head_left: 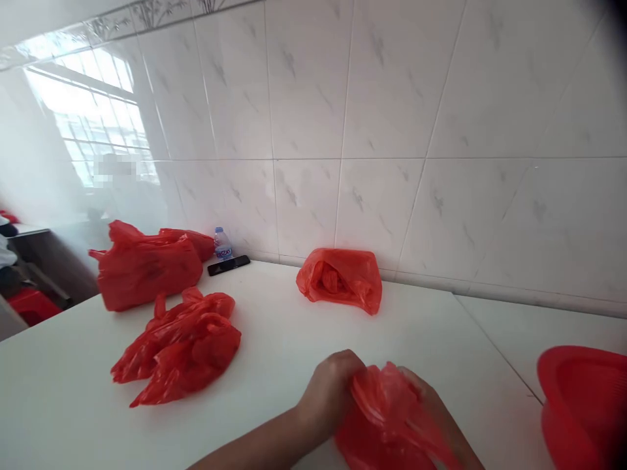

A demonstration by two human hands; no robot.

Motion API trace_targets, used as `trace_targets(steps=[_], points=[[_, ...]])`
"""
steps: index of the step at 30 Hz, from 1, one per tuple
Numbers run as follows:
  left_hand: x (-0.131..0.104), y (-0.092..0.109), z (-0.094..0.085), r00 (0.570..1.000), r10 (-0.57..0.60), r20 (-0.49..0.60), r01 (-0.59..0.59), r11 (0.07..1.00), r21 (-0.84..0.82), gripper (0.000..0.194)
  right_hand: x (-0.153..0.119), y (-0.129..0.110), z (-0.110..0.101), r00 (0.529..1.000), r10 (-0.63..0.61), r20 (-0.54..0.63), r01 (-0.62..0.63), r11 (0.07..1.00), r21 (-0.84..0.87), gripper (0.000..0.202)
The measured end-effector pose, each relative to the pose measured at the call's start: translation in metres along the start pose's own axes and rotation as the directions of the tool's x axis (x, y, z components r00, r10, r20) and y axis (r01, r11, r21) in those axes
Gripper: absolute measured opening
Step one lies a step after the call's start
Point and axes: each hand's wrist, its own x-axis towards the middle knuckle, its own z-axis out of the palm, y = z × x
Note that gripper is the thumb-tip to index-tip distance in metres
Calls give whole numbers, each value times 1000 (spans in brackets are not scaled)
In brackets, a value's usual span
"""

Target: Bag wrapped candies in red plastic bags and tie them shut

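Note:
A crumpled red plastic bag [386, 418] is between my two hands at the bottom of the head view, over the white table [274, 326]. My left hand [330, 391] is closed on the bag's upper left side. On the other side, my right hand [424, 395] grips the bag's top, partly covered by the plastic. Another red bag [343, 277] lies by the wall beyond my hands. To the left sits a loose heap of red bags [189, 349], with a fuller red bag [149, 267] behind it.
A red basket [563, 405] stands at the right edge. A small water bottle [223, 245] and a black phone [228, 265] are by the tiled wall [313, 130]. A red stool [34, 305] shows at the far left, below the table.

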Motion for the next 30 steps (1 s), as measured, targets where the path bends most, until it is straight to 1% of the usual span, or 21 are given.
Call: trace_targets(steps=[2,4,6,7,9,10,11,12,13,14,15,16,17,18,19,20,22,24,27,29,30], points=[[5,-3,-8,993,-114,-38,109,988,-112,12,6,-5,-13,990,137,-24,-136,989,58,21],[11,-5,-18,980,-193,-44,182,966,-184,13,11,-9,-31,967,234,-96,-218,964,154,18],[14,-8,-25,964,-263,-32,248,937,-245,14,14,-13,-47,948,243,-207,-200,957,211,26],[15,-8,-27,957,-290,-28,272,924,-268,15,14,-16,-52,941,218,-258,-168,965,204,33],[15,-9,-29,945,-327,-24,305,903,-302,18,10,-23,-56,913,78,-400,-53,996,75,44],[14,-9,-28,941,-338,-28,312,896,-316,18,6,-27,-54,872,-39,-487,18,999,-48,45],[12,-9,-27,938,-344,-33,314,890,-329,19,1,-31,-50,809,-183,-558,85,977,-198,43],[11,-8,-26,937,-346,-40,312,886,-344,18,-4,-34,-45,739,-341,-581,147,923,-355,37],[10,-7,-24,938,-344,-47,305,881,-360,17,-9,-36,-39,684,-489,-542,210,843,-496,29],[8,-6,-23,939,-340,-52,297,878,-376,15,-13,-36,-33,666,-601,-441,277,749,-602,21],[7,-5,-22,942,-332,-50,288,876,-387,13,-16,-35,-27,693,-655,-302,335,663,-669,15],[6,-4,-22,944,-327,-44,279,863,-421,10,-17,-33,-21,751,-642,-156,367,601,-710,14],[6,-2,-22,945,-325,-36,270,838,-474,8,-17,-30,-17,820,-571,-35,360,561,-745,17],[6,-2,-23,945,-326,-31,259,802,-539,10,-16,-26,-14,887,-459,47,316,530,-787,21],[7,-2,-24,943,-331,-33,245,759,-604,13,-15,-23,-12,937,-338,91,260,497,-828,26],[8,-3,-26,939,-340,-46,227,716,-660,16,-13,-19,-12,968,-227,109,206,464,-862,32],[14,-8,-32,925,-368,-97,189,665,-723,17,-10,-14,-14,988,-89,122,149,432,-890,46],[19,-17,-38,906,-395,-154,169,669,-724,15,-7,-13,-19,991,-77,112,135,453,-881,46],[23,-26,-46,886,-419,-201,174,701,-692,14,-3,-15,-27,981,-186,58,146,509,-849,38],[20,-23,-50,876,-412,-250,162,740,-653,20,2,-14,-31,962,-272,25,173,534,-827,31],[16,-18,-52,873,-376,-310,118,780,-615,27,5,-13,-32,950,-313,9,189,550,-813,27]])
